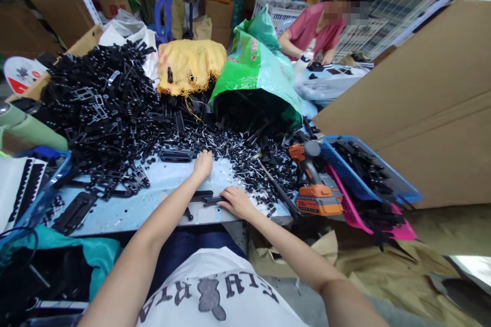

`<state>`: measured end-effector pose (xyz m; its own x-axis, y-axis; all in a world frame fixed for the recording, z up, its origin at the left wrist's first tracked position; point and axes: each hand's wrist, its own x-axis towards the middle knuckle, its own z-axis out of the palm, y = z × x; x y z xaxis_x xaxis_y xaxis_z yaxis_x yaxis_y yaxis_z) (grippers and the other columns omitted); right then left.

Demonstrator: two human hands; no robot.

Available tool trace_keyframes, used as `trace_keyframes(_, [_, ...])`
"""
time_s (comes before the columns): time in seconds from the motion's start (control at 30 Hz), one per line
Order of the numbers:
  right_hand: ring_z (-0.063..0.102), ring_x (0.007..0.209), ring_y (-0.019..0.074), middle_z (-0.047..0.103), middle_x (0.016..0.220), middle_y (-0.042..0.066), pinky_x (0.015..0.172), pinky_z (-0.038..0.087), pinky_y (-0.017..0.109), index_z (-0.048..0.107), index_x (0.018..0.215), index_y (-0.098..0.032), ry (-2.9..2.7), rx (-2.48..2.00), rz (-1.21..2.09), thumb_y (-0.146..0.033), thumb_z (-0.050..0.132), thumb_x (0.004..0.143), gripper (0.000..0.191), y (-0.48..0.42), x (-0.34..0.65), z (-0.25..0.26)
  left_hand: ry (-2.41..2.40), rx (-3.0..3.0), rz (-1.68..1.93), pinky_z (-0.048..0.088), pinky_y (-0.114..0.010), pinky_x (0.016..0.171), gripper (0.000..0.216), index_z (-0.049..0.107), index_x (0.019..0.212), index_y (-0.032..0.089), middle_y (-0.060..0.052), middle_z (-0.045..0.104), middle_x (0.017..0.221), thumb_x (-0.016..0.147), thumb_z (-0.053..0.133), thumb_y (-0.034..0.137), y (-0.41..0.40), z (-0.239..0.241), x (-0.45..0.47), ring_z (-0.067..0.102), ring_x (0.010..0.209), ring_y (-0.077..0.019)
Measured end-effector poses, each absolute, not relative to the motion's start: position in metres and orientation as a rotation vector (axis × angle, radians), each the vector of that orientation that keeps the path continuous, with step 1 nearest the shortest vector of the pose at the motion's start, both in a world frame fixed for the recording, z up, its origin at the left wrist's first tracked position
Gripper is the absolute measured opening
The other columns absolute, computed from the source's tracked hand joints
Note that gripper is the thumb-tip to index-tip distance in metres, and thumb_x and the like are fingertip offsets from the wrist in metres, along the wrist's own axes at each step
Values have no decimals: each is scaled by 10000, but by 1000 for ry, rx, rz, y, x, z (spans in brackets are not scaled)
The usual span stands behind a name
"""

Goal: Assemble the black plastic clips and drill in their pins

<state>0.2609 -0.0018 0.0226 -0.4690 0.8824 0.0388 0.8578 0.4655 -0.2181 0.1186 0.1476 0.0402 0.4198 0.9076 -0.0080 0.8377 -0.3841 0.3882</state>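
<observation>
My left hand (203,164) is at the near edge of a pile of small screws and black pieces (207,138), its fingers curled together; whatever is between them is too small to make out. Beside it lies a long slotted black plastic part (176,155). Close to the table's front edge, my right hand (237,201) grips the end of a slim black plastic part (213,201) with its fingers. Another flat black piece (201,194) lies against that one. A small black piece with a round end (188,214) sits at the edge.
A big heap of black plastic parts (95,107) covers the left. Behind are a yellow sack (192,64) and a green sack (249,69). On the right are a hammer (278,186), a cordless drill (316,184), a blue basket (410,193) and a pink basket (407,230). A person (314,23) works beyond.
</observation>
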Motion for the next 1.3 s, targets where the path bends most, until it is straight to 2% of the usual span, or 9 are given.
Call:
trace_keyframes(0.13, [486, 935, 193, 587, 989, 94, 797, 348, 306, 573, 1044, -174, -2432, -1613, 170, -413, 362, 931, 338, 27, 271, 41, 1492, 2347, 310, 435, -352, 819, 246, 562, 952, 91, -174, 582, 1007, 847, 345, 45, 145, 38, 124, 558, 982, -238])
trace_keyframes(0.3, [459, 981, 238, 574, 1048, 133, 783, 338, 329, 564, 1077, -159, -2299, -1993, -69, -235, 355, 925, 269, 104, 284, 64, 1520, 2296, 410, 438, -329, 783, 177, 546, 899, 139, -127, 596, 941, 882, 417, 259, 119, 48, 100, 573, 916, -222])
trace_keyframes(0.43, [473, 978, 256, 591, 1008, 162, 806, 327, 361, 593, 1021, -119, -2362, -2050, 11, -119, 341, 890, 284, 145, 288, 72, 1516, 1763, 705, 436, -286, 640, 254, 513, 756, 184, -35, 580, 709, 858, 410, 392, 95, 52, 37, 571, 689, -165])
trace_keyframes(0.53, [488, 978, 255, 588, 1007, 170, 841, 331, 373, 600, 1014, -100, -2371, -1979, 77, -164, 349, 901, 283, 145, 284, 76, 1362, 1113, 864, 394, -242, 534, 339, 506, 734, 172, -13, 574, 678, 737, 539, 510, 70, 50, -13, 541, 576, -124])
trace_keyframes(0.67, [533, 943, 197, 572, 1062, 124, 830, 402, 313, 595, 1075, -142, -2222, -1584, 318, -294, 404, 913, 293, 109, 267, 83, 1261, 728, 895, 365, -205, 506, 441, 532, 753, 152, -21, 602, 708, 580, 694, 524, 38, 43, -44, 545, 581, -103])
trace_keyframes(0.8, [580, 769, 154, 628, 901, 72, 740, 465, 287, 653, 949, -169, -2177, -1398, 721, -314, 517, 859, 218, 68, 248, 82, 1303, 727, 891, 369, -206, 510, 456, 548, 726, 150, -36, 623, 715, 557, 700, 545, 29, 38, -40, 551, 603, -111])
trace_keyframes(0.97, [605, 752, 144, 663, 861, 61, 727, 473, 264, 675, 891, -150, -2171, -1478, 915, -232, 598, 795, 147, 51, 240, 78, 1347, 900, 839, 349, -208, 512, 432, 566, 692, 152, -32, 625, 697, 587, 653, 563, 34, 41, -33, 538, 598, -113])
trace_keyframes(1.1, [605, 769, 147, 665, 872, 67, 731, 467, 256, 676, 894, -146, -2274, -1488, 920, -206, 601, 793, 139, 50, 236, 79, 1326, 1004, 764, 349, -215, 521, 394, 549, 646, 159, -11, 602, 629, 619, 631, 543, 36, 43, -35, 529, 571, -111])
trace_keyframes(1.3, [602, 828, 161, 643, 921, 85, 742, 435, 247, 656, 920, -146, -2574, -1462, 702, -154, 540, 830, 146, 43, 222, 81, 1368, 1027, 741, 331, -216, 502, 369, 535, 638, 162, -6, 584, 606, 655, 598, 525, 40, 41, -35, 512, 540, -109])
